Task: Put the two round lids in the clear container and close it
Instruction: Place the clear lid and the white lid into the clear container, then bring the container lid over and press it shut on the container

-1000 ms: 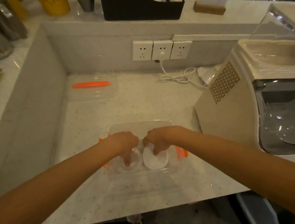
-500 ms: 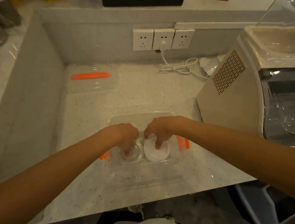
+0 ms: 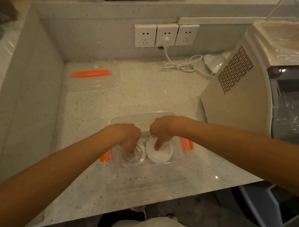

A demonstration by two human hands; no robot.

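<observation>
The clear lid point(image 3: 133, 155) and white lid point(image 3: 159, 152) lie side by side in the clear container point(image 3: 142, 117) on the desk point(image 3: 143, 95), as before. Left hand point(image 3: 127, 134) and right hand point(image 3: 163, 128) still press down, fingers bent, gripping nothing. No words can be read.

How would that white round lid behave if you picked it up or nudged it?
The white round lid looks like thin plastic, so it is probably light and slightly bendy. It lies flat inside the clear container, so it should slide, not roll. The right hand has a finger pressed into it; its raised rim likely offers some grip.
</observation>
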